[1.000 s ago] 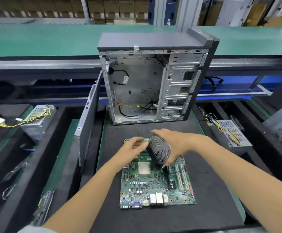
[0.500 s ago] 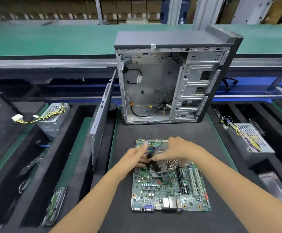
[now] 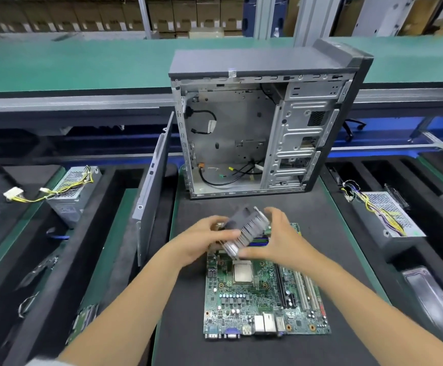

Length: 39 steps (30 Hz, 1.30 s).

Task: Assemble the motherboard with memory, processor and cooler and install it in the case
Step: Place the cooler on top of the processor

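Cooler [image 3: 244, 229] up off the board, tilted, gripped in both my hands: left hand [image 3: 201, 241] curled round its near side, right hand [image 3: 278, 239] round the far side. One motherboard [image 3: 262, 294] flat on the mat [image 3: 320, 220], one processor [image 3: 242, 271] seated. One open case [image 3: 265, 122] behind. Two power supplies [image 3: 73, 191] flank me. Board lettering too blurred to read

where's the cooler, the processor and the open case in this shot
cooler [image 3: 246, 229], head view, on its metal fins, held by both hands above the board
processor [image 3: 242, 271], head view, on its bare metal lid
case [image 3: 257, 63], head view, on its dark top panel
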Each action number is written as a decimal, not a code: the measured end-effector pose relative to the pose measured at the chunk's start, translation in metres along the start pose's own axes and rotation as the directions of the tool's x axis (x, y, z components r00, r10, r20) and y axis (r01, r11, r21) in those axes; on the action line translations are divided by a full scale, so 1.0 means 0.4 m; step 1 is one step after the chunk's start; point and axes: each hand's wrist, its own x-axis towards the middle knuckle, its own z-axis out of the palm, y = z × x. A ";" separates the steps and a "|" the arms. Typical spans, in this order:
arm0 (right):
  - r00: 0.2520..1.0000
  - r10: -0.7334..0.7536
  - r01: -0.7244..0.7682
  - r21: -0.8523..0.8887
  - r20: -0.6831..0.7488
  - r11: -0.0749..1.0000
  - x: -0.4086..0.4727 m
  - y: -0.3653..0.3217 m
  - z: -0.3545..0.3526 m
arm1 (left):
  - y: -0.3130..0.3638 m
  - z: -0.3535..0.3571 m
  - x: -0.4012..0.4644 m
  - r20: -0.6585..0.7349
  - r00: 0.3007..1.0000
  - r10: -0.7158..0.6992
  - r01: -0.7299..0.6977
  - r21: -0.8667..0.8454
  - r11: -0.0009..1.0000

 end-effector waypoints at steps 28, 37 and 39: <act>0.893 -0.187 0.395 -0.512 0.410 0.762 0.018 0.017 0.048 | -0.114 -0.086 -0.046 0.039 0.987 0.159 -0.162 0.375 0.913; 0.880 -0.118 0.413 -0.615 0.461 0.672 0.027 -0.005 0.054 | -0.132 -0.096 -0.037 0.072 0.983 0.167 -0.182 0.368 0.912; 0.879 -0.108 0.412 -0.624 0.465 0.664 0.029 -0.008 0.056 | -0.130 -0.099 -0.033 0.070 0.980 0.185 -0.198 0.355 0.914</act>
